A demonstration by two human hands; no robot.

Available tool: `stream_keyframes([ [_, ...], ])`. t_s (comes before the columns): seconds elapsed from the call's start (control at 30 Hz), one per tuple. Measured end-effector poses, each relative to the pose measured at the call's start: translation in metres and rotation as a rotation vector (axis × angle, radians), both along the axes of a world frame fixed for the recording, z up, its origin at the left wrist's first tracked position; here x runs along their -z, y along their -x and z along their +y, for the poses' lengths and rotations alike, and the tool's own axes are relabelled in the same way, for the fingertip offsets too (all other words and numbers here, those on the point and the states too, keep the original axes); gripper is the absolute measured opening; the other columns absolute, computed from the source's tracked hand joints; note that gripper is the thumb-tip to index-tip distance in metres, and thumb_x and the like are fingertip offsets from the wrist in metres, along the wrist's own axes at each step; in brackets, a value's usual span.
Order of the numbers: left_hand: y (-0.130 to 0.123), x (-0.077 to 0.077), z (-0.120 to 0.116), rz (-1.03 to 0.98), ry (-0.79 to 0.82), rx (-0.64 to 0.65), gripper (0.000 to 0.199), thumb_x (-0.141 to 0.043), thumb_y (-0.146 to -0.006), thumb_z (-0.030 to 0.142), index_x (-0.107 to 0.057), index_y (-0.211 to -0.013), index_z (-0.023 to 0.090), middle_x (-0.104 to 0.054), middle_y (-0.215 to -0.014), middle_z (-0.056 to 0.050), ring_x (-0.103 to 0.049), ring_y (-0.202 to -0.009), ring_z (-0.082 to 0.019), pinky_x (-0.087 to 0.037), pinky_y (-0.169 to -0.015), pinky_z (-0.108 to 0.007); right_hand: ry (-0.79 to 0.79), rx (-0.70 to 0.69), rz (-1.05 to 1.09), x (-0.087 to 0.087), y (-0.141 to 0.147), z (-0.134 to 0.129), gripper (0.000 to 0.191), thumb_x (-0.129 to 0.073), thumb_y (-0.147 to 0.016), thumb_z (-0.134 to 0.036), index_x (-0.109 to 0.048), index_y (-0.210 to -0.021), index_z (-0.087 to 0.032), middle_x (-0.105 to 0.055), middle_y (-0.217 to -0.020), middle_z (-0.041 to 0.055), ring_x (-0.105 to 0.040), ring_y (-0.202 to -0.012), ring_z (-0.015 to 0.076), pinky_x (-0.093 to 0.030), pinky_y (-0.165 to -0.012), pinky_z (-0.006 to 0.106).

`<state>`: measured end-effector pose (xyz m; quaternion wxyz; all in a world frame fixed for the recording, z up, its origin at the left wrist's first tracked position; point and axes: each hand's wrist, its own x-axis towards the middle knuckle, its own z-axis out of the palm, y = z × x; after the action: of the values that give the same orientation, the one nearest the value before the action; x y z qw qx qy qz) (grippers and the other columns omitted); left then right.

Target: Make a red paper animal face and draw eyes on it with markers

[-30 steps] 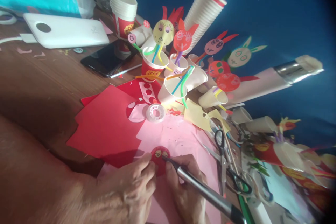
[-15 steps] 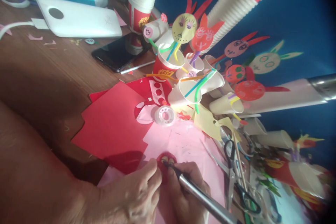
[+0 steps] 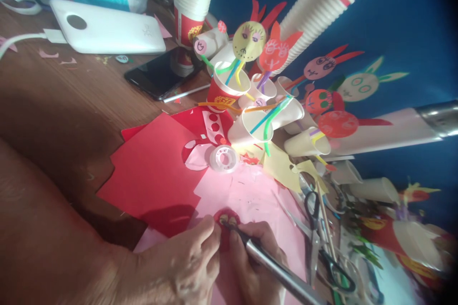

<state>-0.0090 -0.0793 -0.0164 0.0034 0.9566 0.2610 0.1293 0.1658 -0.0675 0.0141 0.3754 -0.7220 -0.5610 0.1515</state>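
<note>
A small dark red paper piece (image 3: pixel 226 214) with two pale eye shapes lies low in the middle, over pink paper (image 3: pixel 250 193). Against its left edge is my left hand (image 3: pixel 179 264), its fingers curled and pressed together, holding the piece. My right hand (image 3: pixel 259 259) is closed round a silver and black pen (image 3: pixel 274 263), whose dark tip touches the left eye shape. The lower part of the red piece is partly hidden between the hands.
Red paper sheets (image 3: pixel 150 167) and a tape roll (image 3: pixel 223 158) lie beyond the hands. Cups with straws (image 3: pixel 252 126) and paper faces (image 3: pixel 249 40) stand behind. Scissors (image 3: pixel 314 238) are at right; a phone (image 3: pixel 161 74) and white power bank (image 3: pixel 110 28) at upper left.
The view has shifted slightly. Both hands keep the same grips, and the pen tip stays at the left eye shape with hardly any visible movement.
</note>
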Motion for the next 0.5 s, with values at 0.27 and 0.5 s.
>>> stream_keyframes([
  [0.27, 0.002, -0.004, 0.011, -0.066, 0.019, 0.094, 0.028, -0.068, -0.085, 0.031, -0.077, -0.11, 0.022, -0.071, -0.126, -0.008, -0.05, -0.131, -0.031, -0.034, -0.115, -0.044, 0.026, 0.014, -0.022, 0.004, -0.001, -0.003, 0.018, -0.063, -0.084, -0.036, -0.057, -0.071, -0.024, -0.06, -0.045, -0.0069, -0.057, -0.039, 0.0107, -0.033, -0.035, 0.019],
  [0.5, -0.006, 0.002, 0.003, -0.067, 0.054, -0.013, 0.03, -0.066, -0.083, 0.02, -0.077, -0.11, 0.022, -0.071, -0.126, -0.009, -0.054, -0.125, -0.031, -0.036, -0.109, -0.044, 0.026, 0.003, -0.025, 0.005, -0.001, -0.003, 0.017, -0.063, -0.084, -0.036, -0.057, -0.072, -0.025, -0.057, -0.043, -0.0087, -0.055, -0.038, 0.0104, -0.032, -0.036, 0.019],
])
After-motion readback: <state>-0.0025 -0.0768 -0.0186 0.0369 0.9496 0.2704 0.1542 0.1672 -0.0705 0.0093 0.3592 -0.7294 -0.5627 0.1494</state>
